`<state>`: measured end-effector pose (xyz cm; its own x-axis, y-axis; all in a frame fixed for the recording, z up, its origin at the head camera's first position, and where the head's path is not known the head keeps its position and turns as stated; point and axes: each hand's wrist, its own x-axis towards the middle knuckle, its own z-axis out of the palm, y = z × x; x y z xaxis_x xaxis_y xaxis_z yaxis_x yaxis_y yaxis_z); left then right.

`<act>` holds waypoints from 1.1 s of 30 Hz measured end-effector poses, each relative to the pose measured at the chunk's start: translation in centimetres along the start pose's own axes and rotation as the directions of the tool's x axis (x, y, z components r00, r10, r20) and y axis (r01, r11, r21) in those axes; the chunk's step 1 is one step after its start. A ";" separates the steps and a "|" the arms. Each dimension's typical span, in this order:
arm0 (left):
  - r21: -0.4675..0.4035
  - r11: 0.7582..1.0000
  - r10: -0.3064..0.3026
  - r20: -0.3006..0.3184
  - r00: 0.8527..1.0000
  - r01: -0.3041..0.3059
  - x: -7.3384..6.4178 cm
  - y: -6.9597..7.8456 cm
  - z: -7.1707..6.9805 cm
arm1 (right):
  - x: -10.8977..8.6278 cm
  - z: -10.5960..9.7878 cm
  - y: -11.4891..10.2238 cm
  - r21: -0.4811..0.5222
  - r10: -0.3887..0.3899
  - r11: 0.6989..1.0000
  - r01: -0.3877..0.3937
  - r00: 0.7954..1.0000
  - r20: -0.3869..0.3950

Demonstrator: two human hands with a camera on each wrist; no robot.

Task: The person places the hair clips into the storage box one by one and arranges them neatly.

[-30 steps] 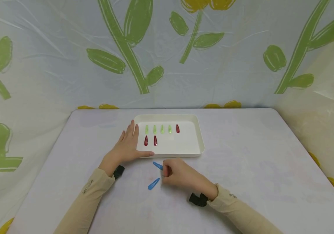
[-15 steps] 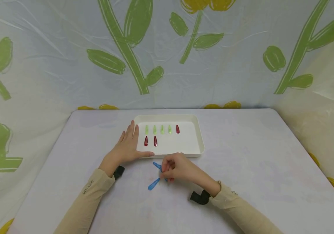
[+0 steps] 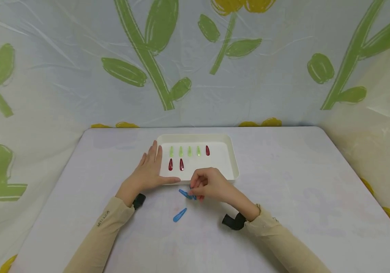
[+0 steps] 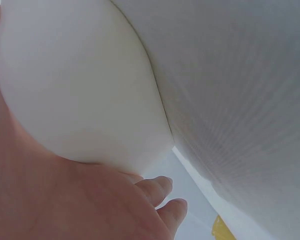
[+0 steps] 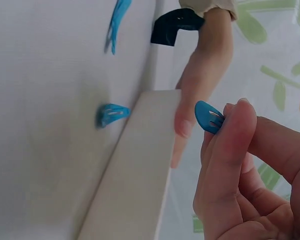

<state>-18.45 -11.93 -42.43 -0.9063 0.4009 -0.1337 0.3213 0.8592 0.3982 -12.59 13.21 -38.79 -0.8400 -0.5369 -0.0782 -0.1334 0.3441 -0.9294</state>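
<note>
My right hand (image 3: 213, 185) pinches a blue snap hair clip (image 5: 207, 117) between thumb and fingertips, above the table at the near side of a white tray (image 3: 230, 159). Two more blue hair clips lie on the table: one (image 3: 183, 193) close to the tray, the other (image 3: 179, 215) nearer me. My left hand (image 3: 148, 170) rests at the tray's near left corner, its fingers spread along the left side and its thumb along the front rim. In the left wrist view the tray's outer wall (image 4: 80, 90) fills much of the picture beside that hand.
Inside the tray, several green hair clips (image 3: 180, 151) and one red hair clip (image 3: 207, 150) form the back row. Two red hair clips (image 3: 181, 164) lie in front at the left. A flower-print sheet (image 3: 266, 87) hangs behind the table (image 3: 293, 182).
My right hand has picked up a blue hair clip from the table and moved forward toward the tray with it. My left hand and the tray have stayed put.
</note>
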 end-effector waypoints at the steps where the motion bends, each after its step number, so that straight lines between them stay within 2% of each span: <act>1: 0.000 1.000 0.001 -0.002 1.000 -0.001 0.0 0.0 0.0 | 0.1 -0.1 -0.1 0.001 -0.002 1.000 0.002 1.000 -0.002; 13: -0.008 1.000 0.007 0.002 1.000 -0.007 0.0 0.0 -0.3 | 1.0 -1.3 -1.9 0.002 -0.045 0.999 0.045 0.996 -0.075; 22: 0.010 1.000 -0.003 0.004 1.000 0.003 0.1 -0.1 0.0 | 1.8 -2.3 -2.8 -0.078 -0.072 0.995 0.059 0.982 -0.176; 30: -0.001 1.000 -0.010 0.003 1.000 0.010 0.2 -0.3 0.2 | 2.7 -3.4 -3.9 0.055 -0.023 0.998 0.035 0.978 -0.209; 33: 0.004 1.000 -0.015 0.010 1.000 0.015 0.2 -0.3 0.3 | 3.3 -3.8 -4.1 0.075 -0.012 0.997 0.029 0.976 -0.216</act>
<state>-18.68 -12.04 -42.85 -0.9081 0.3913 -0.1491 0.3089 0.8663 0.3925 -16.81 12.94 -33.88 -0.9321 -0.3619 0.0128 -0.1177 0.2693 -0.9558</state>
